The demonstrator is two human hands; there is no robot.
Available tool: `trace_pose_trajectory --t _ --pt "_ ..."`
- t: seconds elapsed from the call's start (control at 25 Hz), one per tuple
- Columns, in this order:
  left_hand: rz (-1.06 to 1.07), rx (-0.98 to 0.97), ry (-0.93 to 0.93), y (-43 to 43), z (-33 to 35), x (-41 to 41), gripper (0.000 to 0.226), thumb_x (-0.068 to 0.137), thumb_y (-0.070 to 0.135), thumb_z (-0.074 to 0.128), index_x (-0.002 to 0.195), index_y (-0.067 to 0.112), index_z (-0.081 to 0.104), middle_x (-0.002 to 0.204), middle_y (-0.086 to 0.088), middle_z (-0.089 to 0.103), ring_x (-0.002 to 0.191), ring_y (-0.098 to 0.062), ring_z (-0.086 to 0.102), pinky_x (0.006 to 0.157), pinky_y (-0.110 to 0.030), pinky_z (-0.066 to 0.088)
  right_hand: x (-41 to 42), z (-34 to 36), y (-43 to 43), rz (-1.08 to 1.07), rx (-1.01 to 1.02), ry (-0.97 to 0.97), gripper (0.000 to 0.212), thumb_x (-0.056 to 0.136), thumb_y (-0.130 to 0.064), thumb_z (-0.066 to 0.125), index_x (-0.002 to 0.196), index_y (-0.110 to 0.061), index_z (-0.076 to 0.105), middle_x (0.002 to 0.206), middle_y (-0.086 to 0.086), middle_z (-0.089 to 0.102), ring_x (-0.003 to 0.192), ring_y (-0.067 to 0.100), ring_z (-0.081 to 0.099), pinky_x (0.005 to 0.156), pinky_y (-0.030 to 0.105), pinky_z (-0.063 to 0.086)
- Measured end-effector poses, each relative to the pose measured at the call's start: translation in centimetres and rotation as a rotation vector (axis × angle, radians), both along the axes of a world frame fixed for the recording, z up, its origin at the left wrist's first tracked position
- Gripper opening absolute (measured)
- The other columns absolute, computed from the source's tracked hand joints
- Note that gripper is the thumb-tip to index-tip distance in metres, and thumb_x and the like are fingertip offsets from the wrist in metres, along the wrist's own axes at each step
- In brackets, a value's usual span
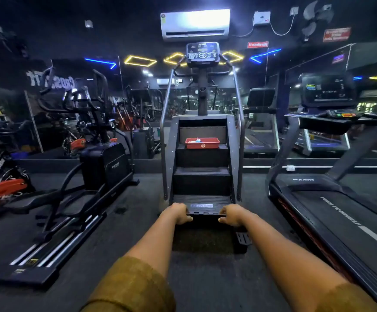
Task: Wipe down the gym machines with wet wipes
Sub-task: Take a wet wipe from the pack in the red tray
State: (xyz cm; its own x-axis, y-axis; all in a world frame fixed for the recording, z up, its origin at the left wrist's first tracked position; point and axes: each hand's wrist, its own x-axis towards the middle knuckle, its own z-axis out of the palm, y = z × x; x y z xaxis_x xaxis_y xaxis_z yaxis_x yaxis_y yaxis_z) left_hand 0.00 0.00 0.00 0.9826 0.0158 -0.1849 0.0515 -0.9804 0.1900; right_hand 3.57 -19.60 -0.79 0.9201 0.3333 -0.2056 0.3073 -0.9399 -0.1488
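Observation:
A grey stair-climber machine (202, 158) stands straight ahead, with black steps and a console at the top. My left hand (179, 213) grips the left front edge of its lowest step (203, 202). My right hand (232, 215) grips the right front edge of the same step. Both arms reach forward with fingers curled over the edge. A red tray (202, 143) sits on the top step, with a pale packet in it that may be wet wipes. No wipe shows in either hand.
An elliptical trainer (88, 176) stands to the left and a treadmill (331, 199) to the right. A mirror wall (138, 109) runs behind the machines, with an air conditioner (195, 23) above. Dark floor lies between the machines.

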Motion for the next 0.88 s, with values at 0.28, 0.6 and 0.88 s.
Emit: trace_pose_trajectory --t 0.28,0.6,0.88 --pt "0.003 -0.041 -0.008 1.2 -0.3 18.1 0.053 0.095 0.038 0.053 0.141 0.015 0.042 0.141 -0.011 0.046 0.126 -0.027 0.046 0.103 -0.035 0.041 17.9 -0.5 0.2 -0.057 0.101 -0.015 0.046 0.094 -0.031 0.051 0.137 -0.015 0.043 0.138 0.007 0.047 0.124 0.022 0.046 0.103 0.032 0.038" --pt "0.000 -0.065 -0.014 6.3 -3.6 40.3 0.054 0.095 0.038 0.053 0.142 0.013 0.041 0.141 -0.010 0.047 0.129 -0.026 0.044 0.105 -0.034 0.038 40.5 -2.8 4.1 -0.067 0.135 -0.013 0.048 0.094 -0.035 0.052 0.136 -0.014 0.045 0.136 0.006 0.050 0.123 0.022 0.048 0.102 0.030 0.039" --pt "0.000 -0.077 0.009 11.5 -3.8 60.8 0.053 0.095 0.037 0.053 0.141 0.013 0.042 0.143 -0.010 0.045 0.129 -0.026 0.045 0.106 -0.035 0.038 60.2 -2.6 9.1 -0.122 0.173 -0.010 0.045 0.094 -0.034 0.053 0.134 -0.014 0.048 0.135 0.007 0.052 0.125 0.023 0.047 0.104 0.030 0.036"
